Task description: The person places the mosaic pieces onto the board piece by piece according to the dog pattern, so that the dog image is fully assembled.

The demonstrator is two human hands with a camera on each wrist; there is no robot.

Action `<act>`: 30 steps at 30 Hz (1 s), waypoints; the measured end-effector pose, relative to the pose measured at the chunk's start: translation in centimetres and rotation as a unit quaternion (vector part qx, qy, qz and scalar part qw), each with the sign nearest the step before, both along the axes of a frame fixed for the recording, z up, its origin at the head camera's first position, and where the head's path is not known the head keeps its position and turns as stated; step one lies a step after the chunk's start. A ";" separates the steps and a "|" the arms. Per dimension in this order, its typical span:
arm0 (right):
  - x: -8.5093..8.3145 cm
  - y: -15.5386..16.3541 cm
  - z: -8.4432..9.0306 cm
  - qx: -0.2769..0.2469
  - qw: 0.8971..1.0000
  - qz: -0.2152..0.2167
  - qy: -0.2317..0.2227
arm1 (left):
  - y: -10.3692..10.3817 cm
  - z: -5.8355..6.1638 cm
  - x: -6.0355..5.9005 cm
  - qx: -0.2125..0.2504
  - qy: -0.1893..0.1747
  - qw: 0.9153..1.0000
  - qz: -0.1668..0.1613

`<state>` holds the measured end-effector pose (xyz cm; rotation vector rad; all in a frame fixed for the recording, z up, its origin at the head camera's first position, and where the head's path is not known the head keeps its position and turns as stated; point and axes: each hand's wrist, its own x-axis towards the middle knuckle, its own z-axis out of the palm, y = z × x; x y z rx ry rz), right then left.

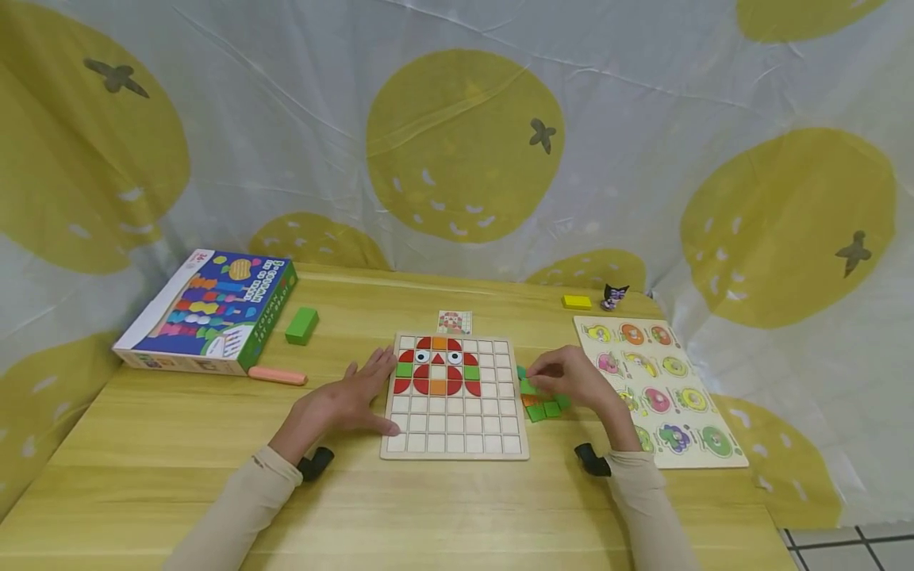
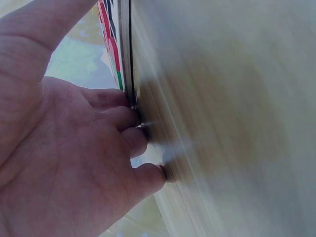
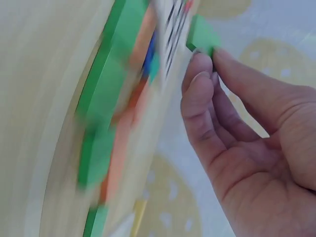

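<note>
A wooden grid board [image 1: 457, 446] lies mid-table, its upper cells holding red, orange, green and white tiles with two eye tiles. My left hand [image 1: 341, 403] rests at the board's left side, fingers spread along the edge and thumb by the lower left corner. In the left wrist view the fingertips touch down beside the board's edge. My right hand [image 1: 574, 379] is just right of the board, pinching a green tile [image 3: 202, 33] between thumb and fingertips. Below it lie loose green tiles [image 3: 96, 96] and orange tiles [image 3: 118, 153], blurred in the right wrist view.
Behind the board sits a small pattern card [image 1: 455, 321]. To the left are a toy box [image 1: 207, 309], a green block [image 1: 302, 326] and an orange stick [image 1: 278, 375]. At right lie a fruit puzzle board [image 1: 667, 381], a yellow block [image 1: 576, 302] and a small figurine [image 1: 613, 296].
</note>
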<state>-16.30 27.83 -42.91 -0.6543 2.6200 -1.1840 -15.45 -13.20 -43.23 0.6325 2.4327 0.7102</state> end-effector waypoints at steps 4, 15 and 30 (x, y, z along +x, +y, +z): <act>0.1 -3.5 0.2 -0.011 1.000 0.029 0.001 | 0.0 0.0 0.0 0.004 -0.003 1.000 0.003; 0.1 -12.1 -1.0 -0.039 0.998 0.057 -0.006 | 0.1 0.1 -0.1 0.000 -0.007 1.000 0.003; -0.1 -14.1 -1.6 0.026 0.998 0.060 0.022 | 0.1 0.1 0.0 -0.009 -0.004 1.000 0.005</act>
